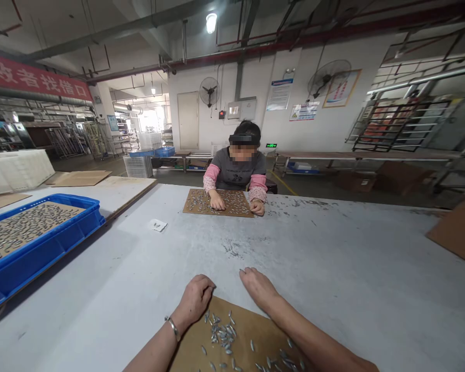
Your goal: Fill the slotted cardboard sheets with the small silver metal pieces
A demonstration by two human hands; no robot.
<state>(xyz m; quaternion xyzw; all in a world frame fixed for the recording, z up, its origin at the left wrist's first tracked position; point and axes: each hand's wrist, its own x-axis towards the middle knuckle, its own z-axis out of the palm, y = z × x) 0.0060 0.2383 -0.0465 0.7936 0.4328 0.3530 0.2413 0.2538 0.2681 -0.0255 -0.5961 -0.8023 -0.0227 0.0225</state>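
A brown cardboard sheet (238, 330) lies on the white table in front of me, with many small silver metal pieces (222, 333) scattered and heaped on it. My left hand (197, 299), below which a metal bracelet shows on the wrist, rests at the sheet's upper left corner with its fingers curled together; whatever they may hold is hidden. Beyond the sheet's top edge, my right hand (258, 287) reaches over the white tabletop, fingers bent and close together, with their tips too small to make out.
Across the table (333, 248) sits a person (238, 165), both hands at another cardboard sheet (196, 201) of silver pieces. A blue tray (42, 263) with more pieces stands at the left. A small white paper (157, 225) lies left of centre; a cardboard box (459, 230) is far right.
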